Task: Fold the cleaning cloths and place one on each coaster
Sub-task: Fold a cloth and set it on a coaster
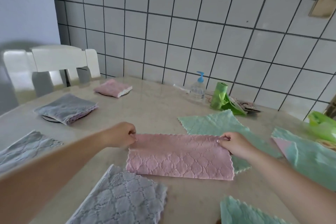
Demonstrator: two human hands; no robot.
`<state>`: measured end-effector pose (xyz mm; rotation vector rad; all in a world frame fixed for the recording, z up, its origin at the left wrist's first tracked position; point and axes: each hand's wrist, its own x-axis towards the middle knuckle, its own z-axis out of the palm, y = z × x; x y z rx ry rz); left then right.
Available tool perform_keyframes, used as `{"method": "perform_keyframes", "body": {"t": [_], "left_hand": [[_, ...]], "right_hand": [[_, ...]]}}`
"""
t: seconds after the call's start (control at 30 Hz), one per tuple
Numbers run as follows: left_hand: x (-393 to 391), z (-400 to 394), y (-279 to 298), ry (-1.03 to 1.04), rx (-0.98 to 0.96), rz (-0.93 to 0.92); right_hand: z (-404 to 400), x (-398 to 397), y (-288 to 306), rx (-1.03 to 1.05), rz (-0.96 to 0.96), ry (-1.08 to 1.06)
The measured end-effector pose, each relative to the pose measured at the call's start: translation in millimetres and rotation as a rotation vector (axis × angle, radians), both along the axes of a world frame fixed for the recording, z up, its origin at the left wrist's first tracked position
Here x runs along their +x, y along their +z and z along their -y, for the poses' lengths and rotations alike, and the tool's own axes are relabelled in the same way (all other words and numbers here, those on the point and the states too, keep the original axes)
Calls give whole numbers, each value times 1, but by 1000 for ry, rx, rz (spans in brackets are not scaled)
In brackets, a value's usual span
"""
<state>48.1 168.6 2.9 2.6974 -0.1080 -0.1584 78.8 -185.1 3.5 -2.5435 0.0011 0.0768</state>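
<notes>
I hold the pink cleaning cloth (pixel 179 158) flat on the marble-look table (pixel 156 107), folded into a long rectangle. My left hand (pixel 121 133) pinches its far left corner, fingers curled around the edge, and my right hand (pixel 234 144) pinches the far right corner the same way. The cloth's right end lies over a green cloth (pixel 214 123) spread open behind it.

Farther to my left, a folded grey cloth (pixel 66 108) sits on a round coaster (pixel 48 118) whose rim peeks out beneath it. Beyond that, near the white chair (pixel 52 63), a folded pink cloth (pixel 112 88) rests on a second coaster (pixel 127 92), just visible at its right edge.

Unfolded cloths lie all around: a grey one (pixel 121 196) near me, just beside the pink cloth's near left corner, another grey one (pixel 23 148) at the left edge under my forearm, a green one (pixel 241 212) at the bottom right, and a green cloth with a pink corner turned up (pixel 307 154) on the right.

Against the tiled wall (pixel 181 23) stand a clear pump bottle with a blue top (pixel 198 89) and a roll of green bags (pixel 220 96).
</notes>
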Motion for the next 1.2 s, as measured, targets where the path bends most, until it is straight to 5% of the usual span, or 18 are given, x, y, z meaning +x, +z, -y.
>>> {"method": "perform_keyframes", "body": {"t": [0.1, 0.27, 0.57, 1.2], "left_hand": [[12, -1, -7, 31, 24, 22], [26, -6, -15, 96, -274, -55], [34, -4, -20, 39, -435, -27], [35, -11, -42, 121, -446, 292]], "right_hand": [[-6, 12, -4, -27, -5, 5], [-14, 25, -15, -76, -8, -9], [-15, 30, -18, -29, 38, -11], [-9, 25, -26, -91, 221, -74]]}}
